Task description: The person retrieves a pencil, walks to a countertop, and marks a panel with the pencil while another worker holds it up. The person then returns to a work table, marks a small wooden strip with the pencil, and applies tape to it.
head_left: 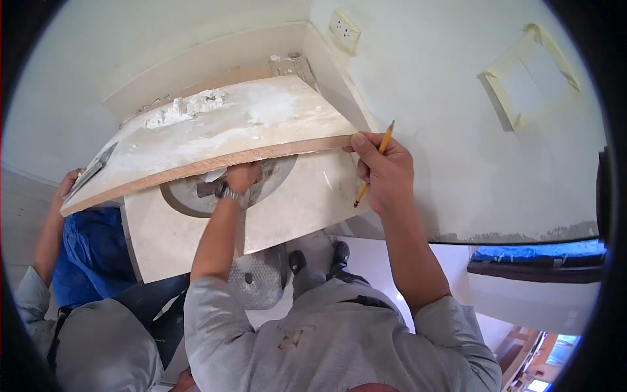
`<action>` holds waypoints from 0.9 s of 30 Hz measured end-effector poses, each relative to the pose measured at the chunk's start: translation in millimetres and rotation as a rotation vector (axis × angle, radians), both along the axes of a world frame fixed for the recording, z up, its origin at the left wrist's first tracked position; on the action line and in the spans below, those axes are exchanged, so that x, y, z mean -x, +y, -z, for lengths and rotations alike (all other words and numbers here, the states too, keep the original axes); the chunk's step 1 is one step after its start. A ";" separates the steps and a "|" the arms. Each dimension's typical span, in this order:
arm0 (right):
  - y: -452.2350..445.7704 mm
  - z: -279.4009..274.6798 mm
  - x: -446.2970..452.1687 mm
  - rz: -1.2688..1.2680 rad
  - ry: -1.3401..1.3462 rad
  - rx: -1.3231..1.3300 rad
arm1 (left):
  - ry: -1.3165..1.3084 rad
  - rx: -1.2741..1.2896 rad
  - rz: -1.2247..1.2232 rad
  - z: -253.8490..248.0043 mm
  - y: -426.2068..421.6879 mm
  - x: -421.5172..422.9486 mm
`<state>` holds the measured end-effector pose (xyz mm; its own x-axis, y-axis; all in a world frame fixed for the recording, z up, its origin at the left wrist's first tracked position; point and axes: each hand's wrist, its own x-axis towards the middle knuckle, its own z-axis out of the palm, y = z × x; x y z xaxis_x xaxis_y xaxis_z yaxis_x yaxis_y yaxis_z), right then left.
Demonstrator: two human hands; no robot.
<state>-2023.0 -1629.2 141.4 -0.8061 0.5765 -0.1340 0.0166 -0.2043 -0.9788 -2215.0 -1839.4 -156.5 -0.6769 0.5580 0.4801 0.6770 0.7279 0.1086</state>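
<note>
Two people hold one board (281,121) between them. We see it tilted above a pale counter (176,242), left of our right hand (388,163), which has its near right corner pinched between thumb and fingers. The board's long axis runs from that grip leftward and a little toward us, to a co-worker's hand (68,184) at the other end. Its bare wood edge faces us; its upper face carries a ridge of white paste (183,111), well left of our grip, and a scraper (98,166) just beside the co-worker's hand. Our right hand also holds a yellow pencil (387,137), slanting across the grip, sharpened tip pointing up and away from us, eraser end toward us. Our left hand (243,176), a band (230,194) at its wrist, reaches under the board's edge at the oval basin (281,171); its fingers are hidden, so we cannot tell whether they hold anything. Beyond the right hand, a socket plate (344,31) sits on the wall (450,163).
</note>
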 end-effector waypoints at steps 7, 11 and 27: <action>-0.2 9.0 -19.9 -0.083 -0.134 0.116 | -1.027 -0.749 -0.157 -183.2 -58.4 -201.9; -6.1 29.0 -20.0 -0.150 -0.278 0.115 | -1.052 -0.634 -0.026 -184.2 -84.9 -269.3; 66.6 60.1 -210.6 -0.390 -0.156 -0.486 | -0.626 -0.265 0.621 -241.3 59.2 -332.5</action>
<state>-1812.4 -1562.6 81.3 -0.9609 0.2693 -0.0643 0.1501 0.3118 -0.9382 -1882.5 -1780.2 84.9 -0.4718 0.8322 0.2913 0.6995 0.1521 0.6983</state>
